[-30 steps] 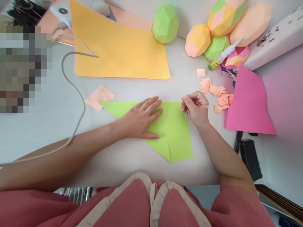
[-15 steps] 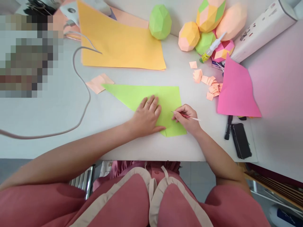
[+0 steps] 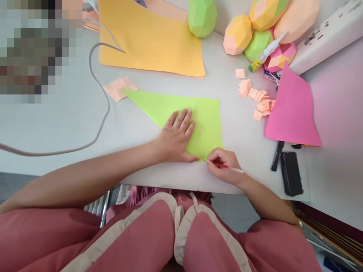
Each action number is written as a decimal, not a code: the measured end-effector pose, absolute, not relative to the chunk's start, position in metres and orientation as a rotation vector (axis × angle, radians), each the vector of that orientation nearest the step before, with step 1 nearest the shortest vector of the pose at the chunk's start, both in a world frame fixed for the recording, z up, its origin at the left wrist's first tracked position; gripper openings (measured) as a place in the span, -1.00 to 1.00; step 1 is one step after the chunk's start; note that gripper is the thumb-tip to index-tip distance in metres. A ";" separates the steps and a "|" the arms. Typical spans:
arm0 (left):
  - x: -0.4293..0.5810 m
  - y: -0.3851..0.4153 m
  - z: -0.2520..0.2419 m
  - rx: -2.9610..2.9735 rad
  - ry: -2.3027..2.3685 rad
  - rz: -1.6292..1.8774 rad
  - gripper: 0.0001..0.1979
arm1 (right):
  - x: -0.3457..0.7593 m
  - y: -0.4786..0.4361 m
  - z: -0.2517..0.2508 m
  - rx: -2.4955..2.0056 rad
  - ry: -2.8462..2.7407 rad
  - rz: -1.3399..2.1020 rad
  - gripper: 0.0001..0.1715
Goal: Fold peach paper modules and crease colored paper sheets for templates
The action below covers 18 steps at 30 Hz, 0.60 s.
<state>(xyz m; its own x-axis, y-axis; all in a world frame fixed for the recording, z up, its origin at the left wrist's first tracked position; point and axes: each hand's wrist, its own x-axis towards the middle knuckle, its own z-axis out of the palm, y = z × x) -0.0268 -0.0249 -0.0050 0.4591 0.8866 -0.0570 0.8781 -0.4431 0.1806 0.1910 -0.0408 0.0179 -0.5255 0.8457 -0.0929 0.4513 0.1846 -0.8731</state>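
A green sheet of paper [image 3: 207,119] with a long pointed left end lies on the white table. My left hand [image 3: 177,138] rests flat on it, fingers spread, thumb near the lower edge. My right hand [image 3: 224,164] pinches a thin red-and-white pen [image 3: 222,165], its tip at the bottom edge of the green paper, close to my left thumb. The hand covers the sheet's lower right corner. Just beyond the paper's pointed end sit pale peach paper pieces [image 3: 120,88].
Yellow sheets [image 3: 153,49] lie behind. Faceted paper shapes [image 3: 237,34], a glue bottle [image 3: 268,52] and small peach squares [image 3: 263,105] are at the back right. A pink sheet [image 3: 295,109] and a black case [image 3: 292,173] lie right. A grey cable [image 3: 99,132] curves at left.
My right hand has moved down with the pen, from the green paper's right part to its bottom edge. My left hand stays flat on the sheet. The view has shifted slightly.
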 end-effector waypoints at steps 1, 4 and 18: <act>-0.027 -0.025 -0.005 2.520 1.542 0.059 0.18 | 0.192 -0.045 0.018 -1.160 -2.107 1.276 -0.84; -0.027 -0.024 -0.004 2.510 1.534 0.051 0.19 | 0.191 -0.049 0.015 -1.001 -2.206 1.197 -0.84; -0.028 -0.024 -0.005 2.507 1.526 0.076 0.19 | 0.186 -0.047 0.012 -0.996 -2.186 1.182 -0.83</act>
<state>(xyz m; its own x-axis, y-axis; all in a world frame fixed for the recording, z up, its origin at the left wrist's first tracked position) -0.0282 -0.0244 -0.0053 0.4637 0.8838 -0.0625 0.8732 -0.4440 0.2012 0.1856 -0.0470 0.0121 -0.6322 0.7729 0.0544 0.3776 0.3687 -0.8494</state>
